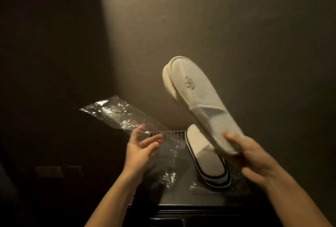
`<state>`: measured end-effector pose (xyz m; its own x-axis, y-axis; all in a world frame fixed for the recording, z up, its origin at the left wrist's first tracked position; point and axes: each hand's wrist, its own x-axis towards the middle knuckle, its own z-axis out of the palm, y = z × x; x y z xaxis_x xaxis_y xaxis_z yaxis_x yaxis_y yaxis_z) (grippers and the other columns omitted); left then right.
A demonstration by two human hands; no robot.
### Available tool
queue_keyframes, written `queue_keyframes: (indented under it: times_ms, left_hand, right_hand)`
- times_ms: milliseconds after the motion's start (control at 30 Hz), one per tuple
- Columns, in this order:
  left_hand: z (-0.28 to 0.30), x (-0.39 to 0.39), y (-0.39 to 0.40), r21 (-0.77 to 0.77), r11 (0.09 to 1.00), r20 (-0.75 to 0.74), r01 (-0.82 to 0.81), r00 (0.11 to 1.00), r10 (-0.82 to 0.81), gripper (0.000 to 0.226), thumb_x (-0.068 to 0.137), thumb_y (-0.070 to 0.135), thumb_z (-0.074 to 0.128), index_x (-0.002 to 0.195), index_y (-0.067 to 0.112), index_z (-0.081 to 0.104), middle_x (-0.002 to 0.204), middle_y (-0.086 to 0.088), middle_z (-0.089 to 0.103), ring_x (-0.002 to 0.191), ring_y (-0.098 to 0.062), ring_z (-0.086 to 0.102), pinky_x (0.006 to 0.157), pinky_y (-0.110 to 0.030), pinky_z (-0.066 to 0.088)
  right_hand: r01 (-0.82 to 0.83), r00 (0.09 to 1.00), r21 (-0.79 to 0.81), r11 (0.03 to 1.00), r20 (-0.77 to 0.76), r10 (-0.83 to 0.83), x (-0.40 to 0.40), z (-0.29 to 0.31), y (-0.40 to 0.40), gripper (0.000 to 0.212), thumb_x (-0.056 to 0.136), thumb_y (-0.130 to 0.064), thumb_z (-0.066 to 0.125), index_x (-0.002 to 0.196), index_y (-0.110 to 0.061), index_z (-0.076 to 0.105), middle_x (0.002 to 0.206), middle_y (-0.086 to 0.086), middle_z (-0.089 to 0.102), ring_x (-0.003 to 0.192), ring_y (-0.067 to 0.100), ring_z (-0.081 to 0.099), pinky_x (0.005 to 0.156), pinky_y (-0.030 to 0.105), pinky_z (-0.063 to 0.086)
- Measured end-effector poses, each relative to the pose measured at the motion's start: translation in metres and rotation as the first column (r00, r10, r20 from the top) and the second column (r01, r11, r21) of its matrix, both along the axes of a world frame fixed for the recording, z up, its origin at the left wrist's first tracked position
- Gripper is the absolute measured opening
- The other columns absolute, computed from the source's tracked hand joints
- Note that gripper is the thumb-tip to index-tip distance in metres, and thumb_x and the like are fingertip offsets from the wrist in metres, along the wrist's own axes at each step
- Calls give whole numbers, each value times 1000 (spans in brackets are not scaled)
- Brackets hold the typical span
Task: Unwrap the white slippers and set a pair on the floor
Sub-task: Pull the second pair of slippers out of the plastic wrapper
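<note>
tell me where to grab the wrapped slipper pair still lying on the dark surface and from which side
Probably best taken at the near heel end of the wrapped pair, coming from above and from the right. It lies flat with the heels toward the person and loose plastic spilling out to its left. The right hand is busy gripping the unwrapped slippers, and the left hand is open beside the empty wrapper.

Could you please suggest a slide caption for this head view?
Right hand lifts unwrapped white slippers; open left hand touches the clear wrapper; another pair lies below.
</note>
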<state>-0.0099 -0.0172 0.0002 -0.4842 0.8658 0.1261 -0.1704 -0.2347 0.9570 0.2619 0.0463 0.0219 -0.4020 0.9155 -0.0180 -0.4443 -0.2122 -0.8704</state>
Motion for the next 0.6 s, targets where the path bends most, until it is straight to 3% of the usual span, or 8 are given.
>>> queue_keyframes:
  times_ms: [67, 167, 200, 300, 367, 433, 500, 600]
  left_hand:
    - [1, 10, 3, -5, 993, 117, 117, 986, -115, 62, 93, -24, 51, 141, 16, 52, 116, -22, 77, 105, -33, 76, 80, -40, 67]
    - [7, 19, 0, 36, 961, 291, 273, 917, -271, 34, 97, -14, 46, 126, 1, 57, 72, -13, 76, 54, -13, 74, 45, -23, 59]
    - [8, 19, -2, 45, 954, 323, 296, 899, -294, 25, 99, -2, 50, 122, -3, 61, 71, -15, 76, 55, -15, 74, 49, -26, 61]
    - [5, 12, -7, 93, 940, 433, 327, 837, -334, 55, 99, 43, 55, 132, 1, 66, 119, -25, 74, 106, -38, 75, 95, -53, 62]
    - [2, 11, -6, 94, 946, 374, 309, 870, -322, 75, 84, 59, 73, 137, 6, 66, 129, -23, 72, 119, -40, 70, 102, -55, 57]
    - [-3, 12, -2, 28, 970, 228, 240, 944, -240, 80, 66, 33, 95, 135, 5, 64, 121, -20, 77, 109, -37, 76, 89, -49, 63]
    - [-4, 10, 3, -47, 989, 148, 141, 980, -133, 59, 77, 4, 85, 131, 3, 63, 117, -20, 79, 104, -38, 77, 88, -47, 62]
    - [-2, -2, 12, -188, 970, 81, 156, 986, -143, 35, 88, -1, 75, 122, 1, 66, 111, -20, 80, 99, -36, 79, 84, -43, 64]
  right_hand:
    - [-73, 997, 10, 997, 32, 73, -27, -5, -14, 42, 77, -14, 73, 114, 7, 70, 93, 17, 78, 68, 19, 75, 59, 31, 64]
    - [-96, 994, 24, 995, 47, 94, -65, -18, -36, 22, 89, -9, 69, 110, -1, 73, 95, 13, 81, 73, 18, 77, 63, 33, 65]
    - [-88, 996, 16, 996, 30, 87, -75, -23, -41, 21, 91, -8, 68, 111, -2, 73, 98, 13, 81, 76, 20, 77, 67, 36, 66]
    - [-33, 999, 20, 999, 20, 33, -98, -36, -52, 23, 93, -10, 69, 114, -2, 72, 103, 16, 80, 85, 23, 77, 78, 40, 65]
    - [4, 998, 43, 999, 60, -6, -105, -43, -54, 23, 94, -11, 69, 116, -3, 72, 105, 15, 80, 94, 27, 77, 86, 43, 63]
    - [-8, 990, 87, 996, 138, -4, -107, -46, -56, 28, 94, -15, 71, 120, -4, 70, 108, 13, 80, 103, 30, 76, 89, 42, 62]
    - [-81, 967, 130, 988, 250, 46, -99, -44, -56, 32, 93, -19, 72, 122, -5, 68, 108, 12, 80, 101, 27, 77, 83, 38, 63]
    - [-138, 915, 138, 981, 397, 73, -74, -33, -48, 39, 94, -20, 72, 127, -5, 56, 102, 12, 76, 83, 19, 76, 71, 37, 65]
